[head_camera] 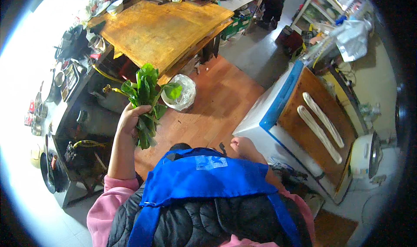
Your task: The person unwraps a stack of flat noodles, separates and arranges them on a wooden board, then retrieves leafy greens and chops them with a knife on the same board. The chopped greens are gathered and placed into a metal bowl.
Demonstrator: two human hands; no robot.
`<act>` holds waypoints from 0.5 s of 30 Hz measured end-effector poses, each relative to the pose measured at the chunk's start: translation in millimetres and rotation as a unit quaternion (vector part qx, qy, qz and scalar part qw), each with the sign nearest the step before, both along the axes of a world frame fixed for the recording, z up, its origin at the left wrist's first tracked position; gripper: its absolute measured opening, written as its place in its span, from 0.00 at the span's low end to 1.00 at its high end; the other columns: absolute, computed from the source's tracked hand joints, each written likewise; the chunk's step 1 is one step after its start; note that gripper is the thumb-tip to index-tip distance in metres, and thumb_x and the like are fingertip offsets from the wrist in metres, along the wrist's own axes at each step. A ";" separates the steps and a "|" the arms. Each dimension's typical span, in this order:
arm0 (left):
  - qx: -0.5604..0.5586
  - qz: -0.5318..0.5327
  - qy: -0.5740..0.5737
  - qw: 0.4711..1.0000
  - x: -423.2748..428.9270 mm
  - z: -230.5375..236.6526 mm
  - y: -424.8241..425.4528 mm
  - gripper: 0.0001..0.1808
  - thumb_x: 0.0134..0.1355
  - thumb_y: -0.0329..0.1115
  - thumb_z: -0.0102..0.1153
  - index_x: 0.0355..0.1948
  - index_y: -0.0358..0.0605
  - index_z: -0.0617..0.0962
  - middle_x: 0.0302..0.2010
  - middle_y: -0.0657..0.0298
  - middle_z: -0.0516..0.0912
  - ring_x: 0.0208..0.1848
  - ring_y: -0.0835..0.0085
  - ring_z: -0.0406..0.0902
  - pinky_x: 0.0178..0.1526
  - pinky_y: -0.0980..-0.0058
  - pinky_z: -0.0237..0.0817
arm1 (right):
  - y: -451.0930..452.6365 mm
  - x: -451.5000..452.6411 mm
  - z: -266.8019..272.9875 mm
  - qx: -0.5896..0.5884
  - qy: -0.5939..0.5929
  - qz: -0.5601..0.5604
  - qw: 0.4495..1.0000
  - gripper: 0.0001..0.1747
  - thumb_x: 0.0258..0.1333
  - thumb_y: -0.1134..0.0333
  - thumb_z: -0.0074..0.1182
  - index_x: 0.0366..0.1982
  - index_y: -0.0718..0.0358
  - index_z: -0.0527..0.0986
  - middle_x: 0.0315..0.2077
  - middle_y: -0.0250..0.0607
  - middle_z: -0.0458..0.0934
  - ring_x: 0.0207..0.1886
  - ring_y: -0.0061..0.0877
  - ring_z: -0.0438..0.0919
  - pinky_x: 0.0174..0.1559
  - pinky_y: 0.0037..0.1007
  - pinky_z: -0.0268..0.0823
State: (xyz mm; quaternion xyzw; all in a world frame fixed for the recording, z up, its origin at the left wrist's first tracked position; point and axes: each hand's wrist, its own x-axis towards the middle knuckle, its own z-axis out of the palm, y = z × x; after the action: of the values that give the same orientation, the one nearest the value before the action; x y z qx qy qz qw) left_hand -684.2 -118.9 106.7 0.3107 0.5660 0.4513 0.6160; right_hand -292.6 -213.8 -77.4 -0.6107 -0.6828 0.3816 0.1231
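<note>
My left hand point(132, 116) is closed around a bunch of leafy green vegetables point(146, 87), with leaves standing out above and below the fist. Just right of the leaves, a white bucket lined with clear plastic point(179, 94) is on the wood-patterned floor. My right hand point(239, 145) is low beside the blue apron point(208, 178), near the corner of a white chest with a blue edge point(277, 103); its fingers look curled, but whether they hold anything cannot be made out.
Ahead is a large wooden board point(163, 32) on a table. Two long dough strips point(319, 133) lie on a brown board at the right, near a white cooker point(363, 156). Pans and dishes crowd the left counter point(70, 84). A person point(277, 6) stands at the back.
</note>
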 end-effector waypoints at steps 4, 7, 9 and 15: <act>-0.017 0.028 0.005 0.999 2.2 -24.8 45.1 0.19 0.52 0.29 0.59 0.46 0.36 0.76 0.31 0.56 0.82 0.24 0.64 0.80 0.25 0.64 0.76 | 72.1 1.8 -7.3 0.018 0.012 0.067 0.998 0.13 0.52 0.61 0.52 0.33 0.62 0.79 0.31 0.50 0.80 0.36 0.46 0.78 0.40 0.41 0.71; -0.017 0.011 0.003 1.000 -8.9 -36.2 92.5 0.19 0.51 0.29 0.60 0.46 0.36 0.77 0.32 0.57 0.82 0.26 0.65 0.81 0.27 0.64 0.76 | 106.5 0.2 -26.5 -0.050 0.032 0.063 0.996 0.14 0.52 0.60 0.48 0.31 0.62 0.79 0.30 0.49 0.80 0.35 0.42 0.78 0.37 0.37 0.70; 0.039 0.006 0.000 0.999 -5.7 -42.3 141.0 0.18 0.51 0.29 0.59 0.45 0.36 0.78 0.33 0.57 0.82 0.27 0.65 0.81 0.27 0.65 0.76 | 128.3 11.9 -35.3 -0.071 0.072 0.039 0.994 0.13 0.52 0.61 0.50 0.31 0.62 0.79 0.29 0.49 0.80 0.33 0.38 0.79 0.36 0.36 0.70; 0.059 0.001 0.000 0.998 -16.9 -42.2 263.6 0.20 0.50 0.24 0.60 0.47 0.37 0.77 0.37 0.60 0.82 0.36 0.69 0.79 0.39 0.70 0.72 | 197.1 45.4 10.2 -0.068 0.055 -0.015 0.996 0.17 0.56 0.56 0.52 0.33 0.63 0.78 0.30 0.47 0.81 0.34 0.37 0.80 0.37 0.37 0.69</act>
State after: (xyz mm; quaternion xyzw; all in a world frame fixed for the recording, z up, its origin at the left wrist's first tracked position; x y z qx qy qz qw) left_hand -701.0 144.7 64.5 0.3464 0.5388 0.4842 0.5961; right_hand -247.2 -16.6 -67.2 -0.6055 -0.6385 0.4583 0.1248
